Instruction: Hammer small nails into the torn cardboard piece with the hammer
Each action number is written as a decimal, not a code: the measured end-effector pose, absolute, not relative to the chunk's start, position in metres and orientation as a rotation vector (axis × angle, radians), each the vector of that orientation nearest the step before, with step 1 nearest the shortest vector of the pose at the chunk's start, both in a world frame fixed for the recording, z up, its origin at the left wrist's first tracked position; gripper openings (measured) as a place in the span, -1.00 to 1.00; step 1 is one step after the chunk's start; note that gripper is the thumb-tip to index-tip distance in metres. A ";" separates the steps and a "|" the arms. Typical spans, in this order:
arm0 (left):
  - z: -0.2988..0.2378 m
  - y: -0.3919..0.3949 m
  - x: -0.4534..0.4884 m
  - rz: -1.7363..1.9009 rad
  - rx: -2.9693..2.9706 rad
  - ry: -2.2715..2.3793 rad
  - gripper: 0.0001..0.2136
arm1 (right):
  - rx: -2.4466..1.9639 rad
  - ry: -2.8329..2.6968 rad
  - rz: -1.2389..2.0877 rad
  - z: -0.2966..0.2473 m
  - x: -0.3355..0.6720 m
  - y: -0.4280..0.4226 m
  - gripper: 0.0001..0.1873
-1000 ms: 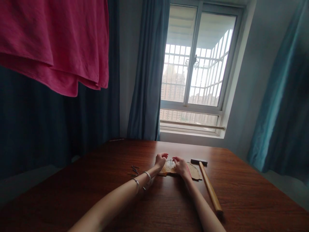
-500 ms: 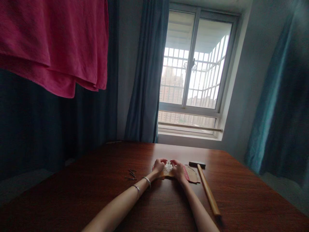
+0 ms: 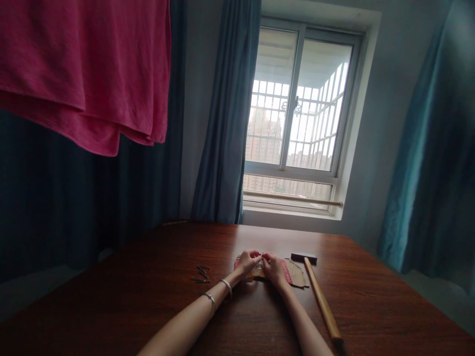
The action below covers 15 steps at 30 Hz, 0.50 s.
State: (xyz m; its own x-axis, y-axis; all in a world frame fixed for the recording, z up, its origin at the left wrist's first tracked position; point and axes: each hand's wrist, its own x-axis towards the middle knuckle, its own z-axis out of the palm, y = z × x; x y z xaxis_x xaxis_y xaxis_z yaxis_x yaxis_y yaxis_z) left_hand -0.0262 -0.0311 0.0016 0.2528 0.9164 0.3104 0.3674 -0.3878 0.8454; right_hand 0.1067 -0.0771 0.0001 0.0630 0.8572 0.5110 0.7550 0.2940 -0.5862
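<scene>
My left hand (image 3: 249, 262) is closed in a pinch over a patterned piece (image 3: 257, 272) with a pale, speckled middle and pink-red parts. Close beside it, my right hand (image 3: 273, 269) pinches too, and the fingertips of both hands nearly meet. A thin, nail-like pin (image 3: 262, 254) sticks up at the right fingertips. What the left fingers hold is too small to make out. To the right of my hands, a brown cardboard piece (image 3: 298, 277) with a row of small dark marks along its edge lies on the table.
A hammer (image 3: 322, 299) with a wooden handle and dark head lies right of the cardboard. Several thin dark nails (image 3: 202, 273) lie to the left on the brown wooden table (image 3: 148, 291). A pink cloth (image 3: 122, 89) hangs at upper left. Behind stand curtains (image 3: 226, 123) and a window (image 3: 282, 109).
My hands have drawn closer together, their fingertips now nearly meeting around the thin upright pin. The whole view has shifted slightly; the hammer and loose nails stay in place on the table.
</scene>
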 end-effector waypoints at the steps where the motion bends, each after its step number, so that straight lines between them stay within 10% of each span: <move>1: 0.000 -0.030 -0.026 1.089 1.895 1.170 -0.76 | -1.480 -1.706 0.146 0.000 0.107 -0.077 -0.76; 15: -0.015 -0.015 -0.026 1.138 1.906 1.052 -0.72 | -1.465 -1.725 0.128 -0.004 0.106 -0.080 -0.74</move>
State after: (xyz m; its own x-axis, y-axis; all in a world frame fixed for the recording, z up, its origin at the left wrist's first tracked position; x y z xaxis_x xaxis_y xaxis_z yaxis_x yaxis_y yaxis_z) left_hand -0.0257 -0.0147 -0.0154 0.2936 0.8827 0.3669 0.2967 -0.4490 0.8428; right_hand 0.1060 -0.0802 -0.0042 0.0445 0.8505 0.5240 0.7636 0.3093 -0.5668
